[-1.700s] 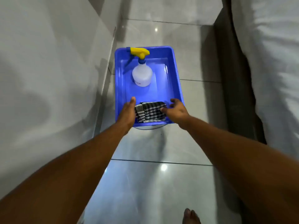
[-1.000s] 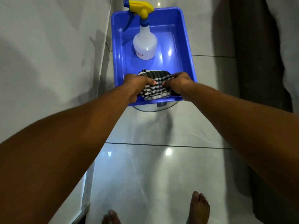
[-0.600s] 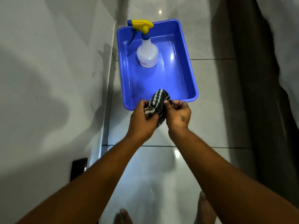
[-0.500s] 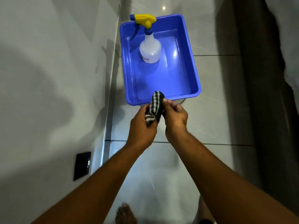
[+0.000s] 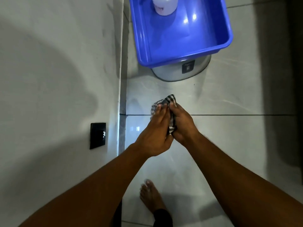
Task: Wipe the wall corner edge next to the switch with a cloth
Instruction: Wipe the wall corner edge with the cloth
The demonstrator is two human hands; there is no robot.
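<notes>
The cloth (image 5: 165, 104) has come out of the tub (image 5: 226, 41) and sits bunched between both hands (image 5: 165, 126), fingers (image 5: 159, 110) pinching its folds (soft, light, surely best gripped wadded) near the switch (image 5: 97, 135) and corner edge (image 5: 122, 95).

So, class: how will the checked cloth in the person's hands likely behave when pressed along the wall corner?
The checked cloth is bunched between the left hand and right hand, so probably floppy and light. It should mould round the wall corner edge.
</notes>
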